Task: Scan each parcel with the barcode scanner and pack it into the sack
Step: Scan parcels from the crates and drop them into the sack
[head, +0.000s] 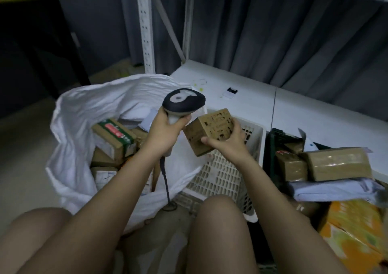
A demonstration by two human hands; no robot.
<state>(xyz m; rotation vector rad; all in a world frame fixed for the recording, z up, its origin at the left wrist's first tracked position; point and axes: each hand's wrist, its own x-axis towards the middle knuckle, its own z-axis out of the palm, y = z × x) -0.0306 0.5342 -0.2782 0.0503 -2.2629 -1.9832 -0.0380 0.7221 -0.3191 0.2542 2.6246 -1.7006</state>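
My left hand (165, 130) grips the handle of a black and white barcode scanner (183, 100), whose head is raised above the hand. Its cable (165, 181) hangs down between my knees. My right hand (227, 140) holds a small brown cardboard parcel (210, 130) with printed markings, tilted, just right of the scanner. A white sack (84, 110) stands open at the left with several parcels inside, one with a red and green label (114, 136).
A white perforated basket (222, 177) sits under my right hand. To the right, a dark crate (273, 147) and a pile of taped brown parcels (336, 164), a pale soft package and yellow boxes (354, 229). White shelving with a low shelf lies behind.
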